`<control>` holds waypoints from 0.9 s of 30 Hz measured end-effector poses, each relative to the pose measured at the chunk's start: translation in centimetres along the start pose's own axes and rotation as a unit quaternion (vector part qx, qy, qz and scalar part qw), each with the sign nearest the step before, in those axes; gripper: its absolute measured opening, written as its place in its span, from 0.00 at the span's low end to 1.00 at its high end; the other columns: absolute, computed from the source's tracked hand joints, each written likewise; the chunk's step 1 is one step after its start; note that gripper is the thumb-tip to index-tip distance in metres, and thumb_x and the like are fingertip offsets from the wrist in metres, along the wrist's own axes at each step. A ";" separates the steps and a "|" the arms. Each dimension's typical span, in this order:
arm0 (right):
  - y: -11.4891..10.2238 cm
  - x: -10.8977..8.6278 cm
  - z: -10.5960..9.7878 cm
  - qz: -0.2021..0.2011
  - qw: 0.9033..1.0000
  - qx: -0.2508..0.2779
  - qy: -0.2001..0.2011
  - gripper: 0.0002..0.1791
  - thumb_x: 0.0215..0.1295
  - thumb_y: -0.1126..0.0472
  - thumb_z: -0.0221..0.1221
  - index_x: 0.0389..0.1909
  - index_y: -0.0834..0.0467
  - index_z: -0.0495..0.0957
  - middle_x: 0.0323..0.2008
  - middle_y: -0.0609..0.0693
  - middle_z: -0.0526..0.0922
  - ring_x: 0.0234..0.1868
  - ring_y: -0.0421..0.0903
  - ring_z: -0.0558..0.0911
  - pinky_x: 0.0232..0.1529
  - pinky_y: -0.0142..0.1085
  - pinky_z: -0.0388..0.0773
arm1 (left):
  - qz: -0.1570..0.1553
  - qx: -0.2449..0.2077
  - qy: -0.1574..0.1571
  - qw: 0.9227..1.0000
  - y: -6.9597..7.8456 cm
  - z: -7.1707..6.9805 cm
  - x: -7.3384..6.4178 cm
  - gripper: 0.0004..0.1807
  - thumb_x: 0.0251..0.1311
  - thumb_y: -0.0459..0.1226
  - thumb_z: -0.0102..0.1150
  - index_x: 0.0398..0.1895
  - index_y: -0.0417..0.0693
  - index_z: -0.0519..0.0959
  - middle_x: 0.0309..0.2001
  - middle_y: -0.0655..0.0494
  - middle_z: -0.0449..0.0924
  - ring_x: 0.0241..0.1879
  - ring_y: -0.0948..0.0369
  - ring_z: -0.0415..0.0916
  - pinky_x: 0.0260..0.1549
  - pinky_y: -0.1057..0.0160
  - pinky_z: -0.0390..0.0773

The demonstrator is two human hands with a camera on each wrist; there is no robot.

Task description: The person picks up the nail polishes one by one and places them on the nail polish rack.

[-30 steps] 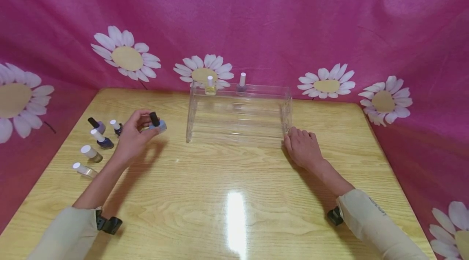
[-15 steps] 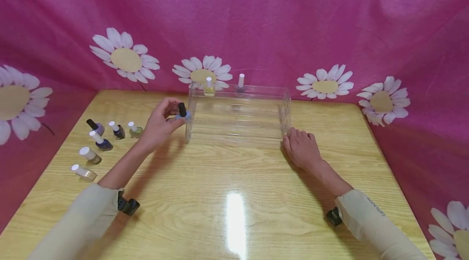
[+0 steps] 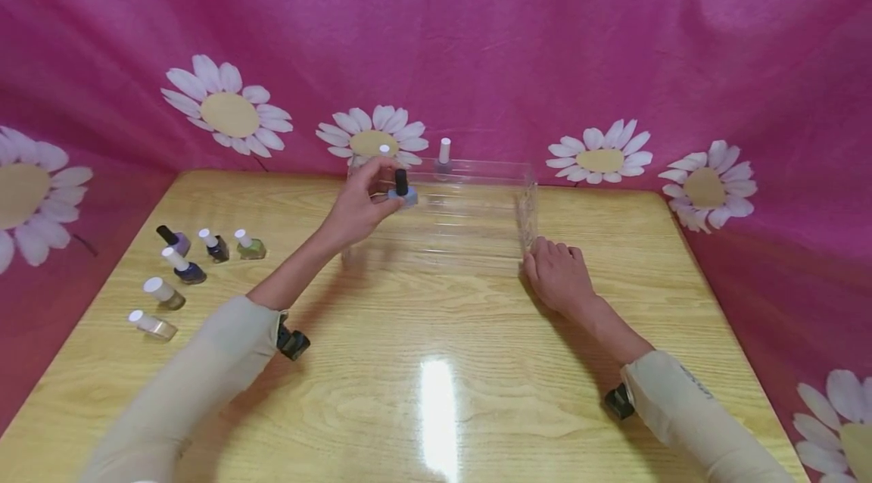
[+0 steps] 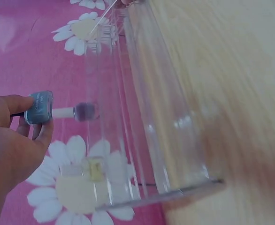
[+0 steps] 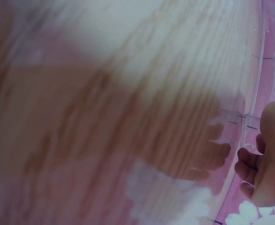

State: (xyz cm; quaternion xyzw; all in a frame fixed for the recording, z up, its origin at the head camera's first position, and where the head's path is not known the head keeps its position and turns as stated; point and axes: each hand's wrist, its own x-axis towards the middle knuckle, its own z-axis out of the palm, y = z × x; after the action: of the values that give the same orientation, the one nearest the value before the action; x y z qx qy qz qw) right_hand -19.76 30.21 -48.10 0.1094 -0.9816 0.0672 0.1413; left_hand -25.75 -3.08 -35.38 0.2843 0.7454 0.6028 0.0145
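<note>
Left hand (image 3: 359, 204): pinched nearly closed on the blue bottle (image 3: 406, 197).
Blue bottle: upper centre of frame, before the rack (image 3: 470, 221), black cap up.
Right hand (image 3: 562, 274): fingers curled, right of centre, at the rack's corner; I cannot confirm a grip.
Rack top: I count two bottles (image 3: 444, 153).
Worktop (image 3: 538, 400), left: I count six loose bottles (image 3: 191, 273).

Cloth (image 3: 477, 29): magenta, softly creased, hanging before you and along both your sides.
Daisies (image 3: 230, 114): big, white-petalled, yellow-centred, scattered over the cloth around you.
Table (image 3: 531, 369): you look down on its glossy, pale yellow wood grain.
Glare (image 3: 439, 415): a bright white streak on the table, toward your side.
</note>
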 end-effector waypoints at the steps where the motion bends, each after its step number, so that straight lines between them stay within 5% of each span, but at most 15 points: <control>1: 0.0 0.0 0.0 0.000 1.000 0.000 0.000 0.15 0.70 0.54 0.42 0.25 0.58 0.60 0.20 0.52 0.66 0.29 0.57 0.73 0.39 0.52 0.66 | 0.005 -0.001 -0.003 1.000 -0.2 0.4 0.6 0.21 0.53 0.19 0.54 0.52 0.31 0.66 0.45 0.35 0.72 0.45 0.46 0.71 0.46 0.55 0.73; 6: -0.1 -0.1 -0.1 0.005 1.000 -0.005 0.000 0.15 0.70 0.54 0.42 0.25 0.58 0.60 0.20 0.52 0.67 0.29 0.57 0.73 0.40 0.52 0.66 | 0.017 -0.003 -0.019 1.000 -1.5 2.2 3.4 0.22 0.53 0.21 0.56 0.52 0.38 0.67 0.45 0.40 0.74 0.44 0.51 0.73 0.45 0.59 0.74; 19: 0.0 -0.1 -0.1 0.009 1.000 -0.017 -0.001 0.17 0.70 0.52 0.41 0.24 0.58 0.60 0.23 0.53 0.67 0.32 0.57 0.72 0.40 0.51 0.65 | 0.055 0.032 -0.075 0.995 -1.8 7.8 8.3 0.20 0.55 0.22 0.53 0.50 0.41 0.67 0.44 0.47 0.74 0.43 0.58 0.74 0.41 0.66 0.74; 27: 0.1 0.0 0.1 0.002 1.000 -0.023 0.004 0.17 0.70 0.52 0.41 0.24 0.59 0.62 0.24 0.54 0.67 0.33 0.58 0.71 0.41 0.51 0.66 | 0.052 0.059 -0.062 0.995 -2.3 10.2 10.6 0.20 0.55 0.23 0.54 0.51 0.42 0.66 0.44 0.47 0.75 0.43 0.60 0.74 0.39 0.68 0.74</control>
State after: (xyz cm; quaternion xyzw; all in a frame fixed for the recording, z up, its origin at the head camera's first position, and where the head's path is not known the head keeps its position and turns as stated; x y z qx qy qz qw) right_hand -19.78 30.31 -48.27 0.1035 -0.9826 0.0450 0.1474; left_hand -31.81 10.44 -36.86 0.3597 0.7619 0.5384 0.0130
